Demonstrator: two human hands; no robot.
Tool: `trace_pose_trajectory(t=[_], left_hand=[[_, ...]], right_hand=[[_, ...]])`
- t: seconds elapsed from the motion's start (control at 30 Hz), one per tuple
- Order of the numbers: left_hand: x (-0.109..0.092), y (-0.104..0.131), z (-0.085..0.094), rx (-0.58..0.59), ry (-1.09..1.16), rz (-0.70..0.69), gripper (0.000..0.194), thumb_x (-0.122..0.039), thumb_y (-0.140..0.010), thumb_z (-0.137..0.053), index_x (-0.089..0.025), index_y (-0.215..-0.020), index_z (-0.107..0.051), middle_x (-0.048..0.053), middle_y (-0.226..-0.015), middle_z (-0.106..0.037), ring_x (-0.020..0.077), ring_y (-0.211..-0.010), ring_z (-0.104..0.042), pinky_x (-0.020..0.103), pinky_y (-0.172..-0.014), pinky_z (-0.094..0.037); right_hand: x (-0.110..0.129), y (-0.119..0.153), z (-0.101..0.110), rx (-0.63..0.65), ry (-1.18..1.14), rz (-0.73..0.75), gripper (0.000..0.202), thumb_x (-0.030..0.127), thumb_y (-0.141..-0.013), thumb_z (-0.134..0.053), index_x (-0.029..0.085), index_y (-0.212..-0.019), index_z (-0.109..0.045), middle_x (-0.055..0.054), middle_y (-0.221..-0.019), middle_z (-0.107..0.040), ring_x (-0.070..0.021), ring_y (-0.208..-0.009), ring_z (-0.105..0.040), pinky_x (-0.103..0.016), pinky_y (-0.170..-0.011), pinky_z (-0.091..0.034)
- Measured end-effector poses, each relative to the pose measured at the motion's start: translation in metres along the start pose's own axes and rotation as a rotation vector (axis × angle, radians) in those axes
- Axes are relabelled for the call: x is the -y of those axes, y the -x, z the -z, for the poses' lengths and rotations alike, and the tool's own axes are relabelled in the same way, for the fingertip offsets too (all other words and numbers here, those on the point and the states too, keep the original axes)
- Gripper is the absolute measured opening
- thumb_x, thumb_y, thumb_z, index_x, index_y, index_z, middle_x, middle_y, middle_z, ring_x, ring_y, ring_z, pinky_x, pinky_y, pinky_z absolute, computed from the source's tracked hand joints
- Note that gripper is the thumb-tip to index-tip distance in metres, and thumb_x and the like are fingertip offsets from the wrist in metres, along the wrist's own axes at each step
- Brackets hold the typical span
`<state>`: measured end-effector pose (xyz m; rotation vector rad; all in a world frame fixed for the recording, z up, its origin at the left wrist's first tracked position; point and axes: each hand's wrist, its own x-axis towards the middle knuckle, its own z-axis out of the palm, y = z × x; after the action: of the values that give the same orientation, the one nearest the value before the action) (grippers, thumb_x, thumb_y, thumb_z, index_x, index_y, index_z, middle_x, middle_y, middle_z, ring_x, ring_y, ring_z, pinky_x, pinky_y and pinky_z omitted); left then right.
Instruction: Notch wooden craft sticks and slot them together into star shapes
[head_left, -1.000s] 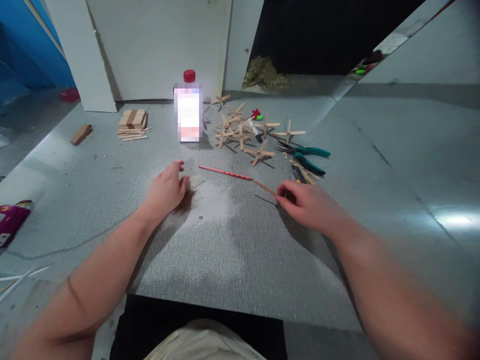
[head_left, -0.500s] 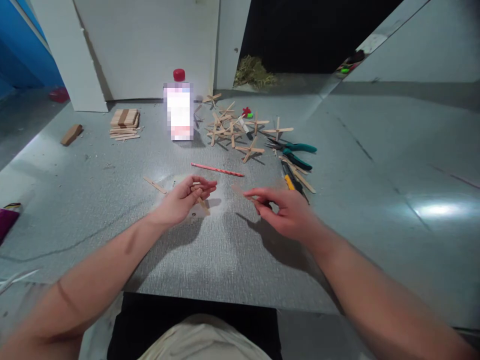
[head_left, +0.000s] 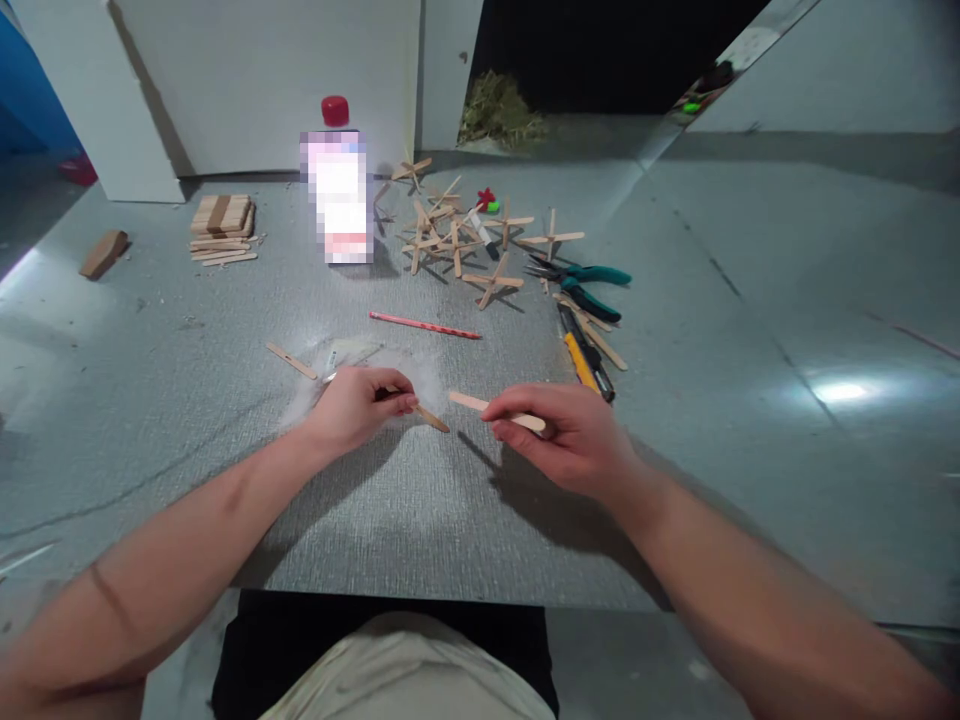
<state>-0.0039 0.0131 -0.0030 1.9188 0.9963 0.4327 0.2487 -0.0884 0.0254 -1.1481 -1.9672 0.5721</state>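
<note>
Pinched between the fingers of my left hand (head_left: 369, 402) is a wooden stick (head_left: 434, 419), its free end pointing right and down. My right hand (head_left: 562, 435) grips another wooden stick (head_left: 469, 401), which points left toward the first; the two sticks are apart. A loose stick (head_left: 291, 360) lies left of my left hand, and a pale flat piece (head_left: 354, 352) lies just behind that hand, partly covered. Beyond both hands a red pencil (head_left: 424, 325) rests on the grey table (head_left: 360, 520).
Crossed-stick pieces (head_left: 493, 283) are heaped at the back centre. Green-handled pliers (head_left: 592, 274) and a yellow-black cutter (head_left: 581, 358) lie right. A bundle of sticks (head_left: 223, 217), a wooden block (head_left: 103, 254) and a phone (head_left: 341, 200) before a red-capped bottle (head_left: 335, 110) stand further back.
My left fingers have closed to a pinch, and its stick now points right. In my right hand the stick shows more clearly, held lengthwise. The whole view has shifted slightly.
</note>
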Motion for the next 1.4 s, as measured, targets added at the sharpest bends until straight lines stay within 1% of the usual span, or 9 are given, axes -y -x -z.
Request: trace_pose_trajectory(t=[0.1,0.27,0.4,0.47,0.53,0.6,0.7,1.0,1.4], left_hand=[[-0.003,0.0,0.002,0.014,-0.077,-0.031,0.016,-0.033,-0.089,-0.066,-0.021,-0.084,-0.076,-0.001,-0.069,-0.071,0.0125,-0.061,-0.06,0.026,-0.058,-0.041],[-0.009,0.002,0.002,0.001,-0.155,-0.147,0.015,-0.028,-0.09,-0.065,-0.023,-0.087,-0.079,0.003,-0.091,-0.076,0.017,-0.08,-0.068,0.031,-0.074,-0.05],[-0.007,0.004,0.002,0.018,-0.189,-0.211,0.015,-0.026,-0.092,-0.065,-0.024,-0.093,-0.08,0.004,-0.098,-0.076,0.018,-0.088,-0.07,0.032,-0.082,-0.052],[-0.006,0.004,0.002,0.037,-0.213,-0.24,0.016,-0.025,-0.094,-0.064,-0.024,-0.094,-0.08,0.004,-0.1,-0.076,0.018,-0.089,-0.07,0.032,-0.083,-0.052],[-0.005,0.004,0.003,0.054,-0.25,-0.257,0.018,-0.026,-0.096,-0.062,-0.024,-0.096,-0.08,0.004,-0.098,-0.076,0.0178,-0.087,-0.071,0.031,-0.081,-0.052],[-0.005,0.005,0.002,0.062,-0.291,-0.259,0.02,-0.027,-0.097,-0.06,-0.024,-0.097,-0.079,0.004,-0.095,-0.076,0.0177,-0.084,-0.071,0.03,-0.078,-0.052],[-0.006,0.006,-0.001,0.061,-0.331,-0.245,0.02,-0.024,-0.097,-0.059,-0.024,-0.095,-0.079,0.004,-0.092,-0.077,0.0178,-0.081,-0.07,0.03,-0.075,-0.05],[-0.012,0.013,-0.008,0.036,-0.524,-0.237,0.024,-0.025,-0.098,-0.053,-0.018,-0.095,-0.076,0.006,-0.091,-0.075,0.0205,-0.083,-0.069,0.031,-0.067,-0.044],[-0.012,0.012,-0.01,0.041,-0.549,-0.24,0.019,-0.023,-0.097,-0.056,-0.017,-0.094,-0.074,0.005,-0.09,-0.075,0.0194,-0.08,-0.069,0.031,-0.066,-0.042]], right_hand=[[0.001,0.0,-0.005,-0.002,0.004,-0.013,0.014,0.024,-0.101,-0.054,0.025,-0.101,-0.069,-0.001,-0.082,-0.072,-0.014,-0.068,-0.065,-0.027,-0.065,-0.051],[-0.002,-0.001,-0.013,-0.003,-0.015,0.053,0.031,0.026,-0.106,-0.045,0.028,-0.129,-0.065,-0.004,-0.092,-0.064,-0.0164,-0.081,-0.063,-0.031,-0.073,-0.054],[-0.008,-0.001,-0.016,0.003,-0.032,0.038,0.03,0.031,-0.107,-0.044,0.028,-0.126,-0.067,-0.009,-0.12,-0.066,-0.0203,-0.108,-0.067,-0.038,-0.091,-0.058],[-0.01,0.001,-0.018,0.008,-0.086,-0.004,0.029,0.03,-0.108,-0.042,0.027,-0.122,-0.067,-0.009,-0.128,-0.069,-0.0199,-0.114,-0.069,-0.038,-0.096,-0.057],[-0.009,0.003,-0.02,0.009,-0.156,-0.056,0.026,0.027,-0.108,-0.043,0.027,-0.117,-0.067,-0.007,-0.126,-0.073,-0.0182,-0.108,-0.073,-0.036,-0.092,-0.06],[-0.007,0.005,-0.023,-0.031,-0.174,-0.087,0.015,0.026,-0.105,-0.053,0.027,-0.109,-0.067,-0.004,-0.116,-0.077,-0.0183,-0.1,-0.076,-0.035,-0.087,-0.062],[-0.004,0.006,-0.028,-0.082,-0.051,-0.084,0.006,0.023,-0.095,-0.069,0.027,-0.1,-0.067,-0.002,-0.101,-0.08,-0.0195,-0.093,-0.078,-0.033,-0.082,-0.063],[-0.006,-0.003,-0.044,-0.05,0.057,-0.004,0.006,0.019,-0.096,-0.062,0.024,-0.093,-0.063,-0.001,-0.088,-0.074,-0.0166,-0.08,-0.072,-0.029,-0.072,-0.058],[-0.008,-0.003,-0.05,-0.026,0.085,0.02,0.01,0.018,-0.098,-0.059,0.026,-0.102,-0.065,-0.002,-0.094,-0.075,-0.0178,-0.085,-0.073,-0.031,-0.078,-0.059]])
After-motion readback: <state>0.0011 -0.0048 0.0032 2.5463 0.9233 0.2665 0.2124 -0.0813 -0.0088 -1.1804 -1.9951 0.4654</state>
